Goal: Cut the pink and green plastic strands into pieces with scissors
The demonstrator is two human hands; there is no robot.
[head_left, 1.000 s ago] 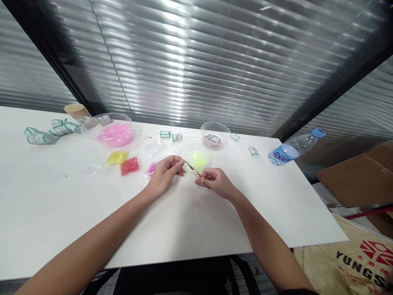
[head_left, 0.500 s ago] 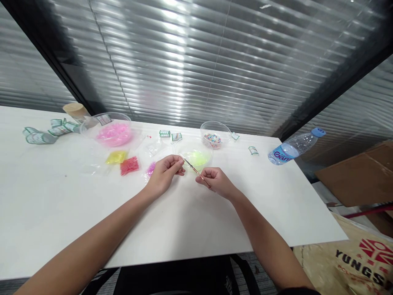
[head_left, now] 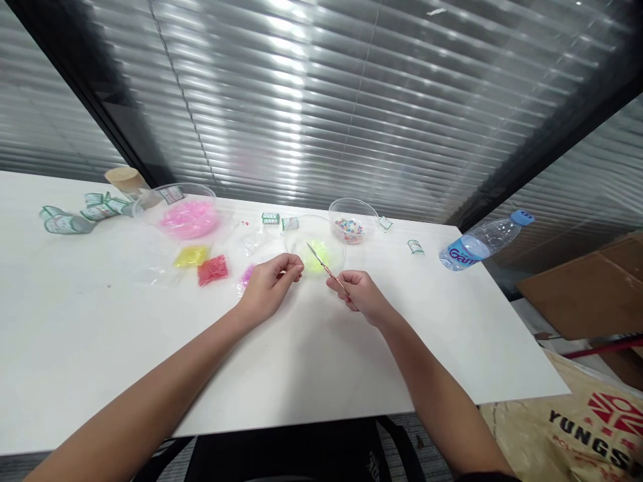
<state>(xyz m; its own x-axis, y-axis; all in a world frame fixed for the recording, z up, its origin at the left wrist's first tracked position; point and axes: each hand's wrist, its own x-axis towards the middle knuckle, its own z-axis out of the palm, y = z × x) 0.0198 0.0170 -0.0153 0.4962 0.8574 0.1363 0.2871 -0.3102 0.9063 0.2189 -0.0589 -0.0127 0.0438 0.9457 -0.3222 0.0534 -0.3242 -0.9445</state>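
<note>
Holding a thin tool (head_left: 324,266), the right hand (head_left: 362,298) is closed around its lower end, thumb and forefinger pinching the shaft. The tool is a slim, straight metal rod. Its upper part is silvery and tapers to a fine tip; its lower part, toward the hand, is copper-pink. It is tilted, with the tip pointing up and to the left and the handle end hidden in the fingers. The fine detail of the tip is too small to make out.

The tool is raised off the desk (head_left: 100,314). Its tip lies in front of a clear bowl (head_left: 294,242) that holds yellow-green pieces. The tool is apart from the left hand (head_left: 271,284).

The left hand rests on the desk just left of the tool. Its fingers are curled and the thumb is pressed to the forefinger. Whether anything is between them cannot be told.

Surroundings:
- A pink packet (head_left: 247,274) lies just beside the left hand.
- A red packet (head_left: 213,270) and a yellow packet (head_left: 191,256) lie further left.
- A pink bowl (head_left: 173,195) stands behind them.
- A bead bowl (head_left: 354,209) stands behind the clear bowl, to the right.
- A bottle (head_left: 477,246) lies on its side near the right edge of the desk.
</note>
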